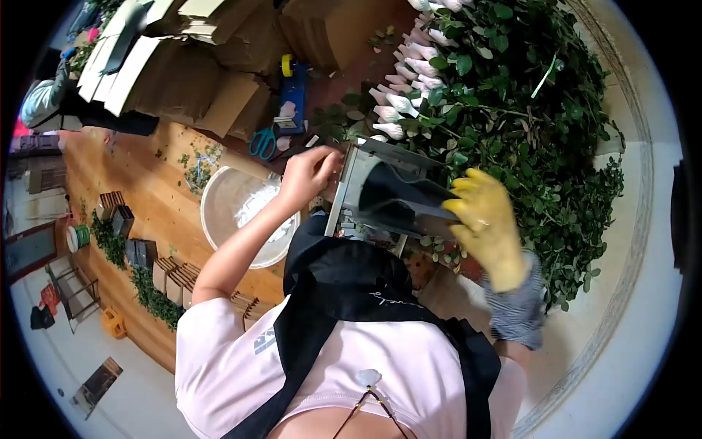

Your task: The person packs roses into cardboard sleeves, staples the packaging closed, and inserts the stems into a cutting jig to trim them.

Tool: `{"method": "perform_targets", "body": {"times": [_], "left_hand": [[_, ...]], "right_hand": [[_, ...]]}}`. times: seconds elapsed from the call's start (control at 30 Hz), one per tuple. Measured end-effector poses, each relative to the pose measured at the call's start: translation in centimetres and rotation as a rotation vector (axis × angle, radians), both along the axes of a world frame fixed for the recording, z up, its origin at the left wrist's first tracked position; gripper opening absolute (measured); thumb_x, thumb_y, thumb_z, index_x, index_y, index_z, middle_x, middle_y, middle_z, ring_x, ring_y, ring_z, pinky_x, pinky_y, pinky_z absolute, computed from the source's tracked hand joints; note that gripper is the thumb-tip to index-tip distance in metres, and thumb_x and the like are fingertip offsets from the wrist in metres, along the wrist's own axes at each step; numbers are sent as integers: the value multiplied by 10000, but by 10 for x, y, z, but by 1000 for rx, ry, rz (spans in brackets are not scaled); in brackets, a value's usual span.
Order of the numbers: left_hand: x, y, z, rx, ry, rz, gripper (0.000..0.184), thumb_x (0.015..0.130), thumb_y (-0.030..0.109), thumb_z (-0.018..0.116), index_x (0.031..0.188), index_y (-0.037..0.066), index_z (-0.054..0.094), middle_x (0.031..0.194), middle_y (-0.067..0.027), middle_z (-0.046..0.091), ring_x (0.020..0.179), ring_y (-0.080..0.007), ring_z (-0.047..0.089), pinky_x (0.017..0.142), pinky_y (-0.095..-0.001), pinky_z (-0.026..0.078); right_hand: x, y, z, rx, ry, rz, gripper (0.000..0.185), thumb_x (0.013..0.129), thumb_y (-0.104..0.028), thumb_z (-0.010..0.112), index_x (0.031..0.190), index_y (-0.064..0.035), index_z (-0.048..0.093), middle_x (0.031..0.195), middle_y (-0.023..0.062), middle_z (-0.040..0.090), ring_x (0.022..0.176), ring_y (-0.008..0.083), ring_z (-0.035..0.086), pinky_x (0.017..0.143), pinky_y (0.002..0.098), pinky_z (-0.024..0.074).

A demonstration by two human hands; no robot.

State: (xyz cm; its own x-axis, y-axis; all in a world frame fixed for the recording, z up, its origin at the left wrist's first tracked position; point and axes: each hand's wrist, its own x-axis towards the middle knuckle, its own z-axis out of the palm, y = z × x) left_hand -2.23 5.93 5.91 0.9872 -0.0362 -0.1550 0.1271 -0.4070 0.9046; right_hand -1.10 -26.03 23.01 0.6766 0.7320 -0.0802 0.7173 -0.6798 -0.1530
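My left hand [311,177], bare, is at the left edge of a metal stand [341,196]. Its fingers are curled in, and whatever they may hold is too small or hidden to name. On the other side, my right hand [482,219] wears a yellow rubber glove. Its fingers and thumb close on the right end of a dark flexible sheet [395,196], which lies across the stand in a wavy curve. Right behind the stand lies a large heap of leafy rose stems [504,110], their heads in pale pink netting sleeves [401,102].
A white bucket [212,212] with pale scraps stands at left. Teal scissors [262,143], a blue tool [292,99] and yellow tape [287,66] lie near stacked cardboard [212,95]. Another person [47,102] is at far left. Greenery and boxes [139,252] line the wooden floor.
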Motion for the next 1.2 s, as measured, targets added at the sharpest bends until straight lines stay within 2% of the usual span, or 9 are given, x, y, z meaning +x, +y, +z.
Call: {"method": "perform_targets", "body": {"times": [0.1,0.3,0.4,0.43,0.57,0.87,1.0,1.17,1.2], "left_hand": [[-2,-7,-65,294,-406,-131,159,896,205,670,866,49,679,731,-138,641,710,-363,647,630,-422,534],[17,-62,-164,226,-474,-797,192,908,234,555,973,100,675,1054,-99,677,1058,-275,622,900,-403,486],[17,-79,-170,-32,-460,-494,267,906,308,532,1068,162,686,1098,-73,686,1095,-272,614,955,-467,453],[15,-76,-184,756,-275,-956,345,907,348,543,1200,203,651,1159,-41,679,1141,-262,597,1035,-535,385],[22,-73,-138,706,-545,-787,941,757,765,584,1438,124,480,1493,-135,425,1446,-300,311,1216,-489,159],[26,-75,-126,822,-228,-990,923,791,730,588,1435,78,486,1426,-179,500,1395,-329,390,1192,-495,222],[24,-74,-140,730,-628,-799,867,806,658,612,1451,96,475,1589,-179,321,1481,-328,278,1192,-511,211],[24,-74,-131,678,-599,-795,931,772,695,631,1468,102,452,1552,-178,374,1445,-339,332,1182,-502,222],[24,-73,-124,695,-611,-802,896,789,649,642,1473,103,445,1542,-179,387,1427,-341,354,1177,-503,234]], "right_hand": [[1,36,-61,-51,-19,-94,329,688,-280,809,928,-136,637,1103,57,682,1206,228,560,1140,430,333],[28,101,-102,7,110,-18,257,639,-248,815,787,-104,663,904,67,676,1027,243,620,1045,421,427],[44,76,-104,140,385,38,271,747,-267,790,923,-74,716,965,106,694,1042,281,629,959,458,486],[52,61,-100,209,444,24,306,784,-302,777,992,-86,715,1013,130,691,1074,301,623,969,460,483],[93,64,-81,58,86,40,429,806,-387,757,1126,-111,686,1114,129,687,1157,325,590,1012,472,459],[68,88,-144,91,-269,61,492,846,-309,705,1289,-121,603,1367,108,597,1310,264,520,1148,427,348],[-14,50,-146,583,783,-117,539,856,-338,710,1328,-109,588,1325,144,619,1242,280,577,1077,405,429],[-44,53,-163,-164,478,-73,485,854,-338,702,1233,-41,638,1116,190,684,1048,387,636,999,461,457],[-48,34,-186,311,589,-100,559,865,-327,722,1325,-40,584,1217,171,659,1106,335,631,987,423,469]]}}
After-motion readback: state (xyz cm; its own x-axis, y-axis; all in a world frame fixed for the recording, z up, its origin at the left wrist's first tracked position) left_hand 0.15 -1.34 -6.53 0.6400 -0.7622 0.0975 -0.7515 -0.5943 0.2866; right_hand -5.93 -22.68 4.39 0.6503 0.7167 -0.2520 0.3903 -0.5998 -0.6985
